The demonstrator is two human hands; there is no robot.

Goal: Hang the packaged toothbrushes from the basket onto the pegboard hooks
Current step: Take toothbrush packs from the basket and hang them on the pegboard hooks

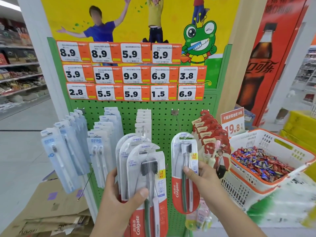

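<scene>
My left hand (119, 199) grips a fanned stack of Colgate toothbrush packs (147, 170) in front of the green pegboard (162, 120), thumb across the front pack. My right hand (203, 177) holds a single Colgate pack (185, 168) upright, its top just below a bare metal hook (177, 119). Packs hang from the other hooks: blue ones (68, 147) at left, white ones (143, 120) in the middle, red canban ones (208, 132) at right. The task's basket is not in view.
A white and orange basket (273, 139) full of wrapped candies stands at the right, with a 19.8 price sign (233, 122) behind it. Flattened cardboard (51, 207) lies at lower left. Price tags (131, 72) cover the pegboard's top. A store aisle opens at left.
</scene>
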